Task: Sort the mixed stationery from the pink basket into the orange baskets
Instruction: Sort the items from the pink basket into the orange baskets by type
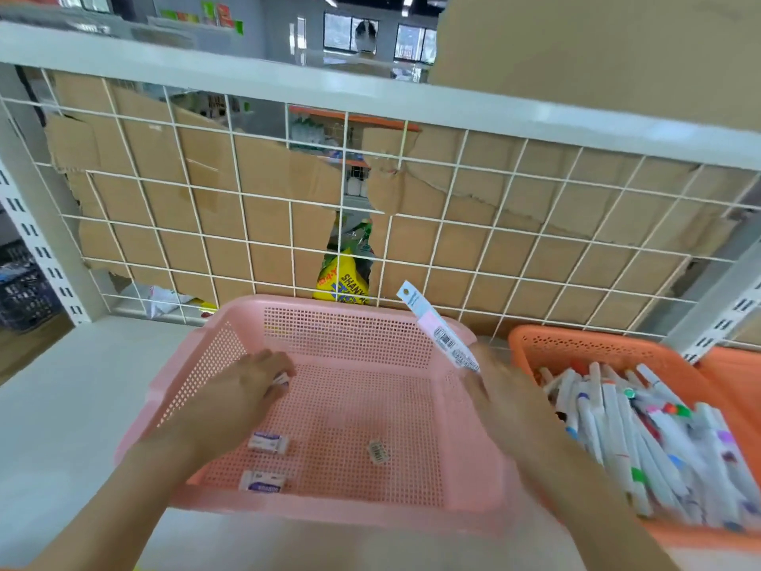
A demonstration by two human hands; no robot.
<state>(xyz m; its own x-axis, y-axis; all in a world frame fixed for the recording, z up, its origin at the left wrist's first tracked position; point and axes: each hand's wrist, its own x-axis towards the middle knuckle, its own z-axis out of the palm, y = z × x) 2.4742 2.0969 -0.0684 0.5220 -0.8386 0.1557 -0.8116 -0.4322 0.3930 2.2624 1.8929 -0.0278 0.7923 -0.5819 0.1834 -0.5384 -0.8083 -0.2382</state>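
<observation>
The pink basket point(350, 323) sits on the white shelf in front of me. My left hand point(243, 389) is inside it at the left, fingers curled round a small white eraser point(282, 380). Three more erasers lie on the basket floor: two at the front left point(269, 442) point(262, 481) and one in the middle point(379, 450). My right hand point(502, 389) is over the basket's right rim, blurred, gripping a long flat packaged item point(436, 327) that sticks up and to the left. An orange basket point(576, 344) to the right holds several white markers point(642, 430).
A white wire grid panel point(370, 208) backed by cardboard stands right behind the baskets. A second orange basket point(737, 377) shows at the far right edge. White shelf surface point(82, 385) extends to the left of the pink basket.
</observation>
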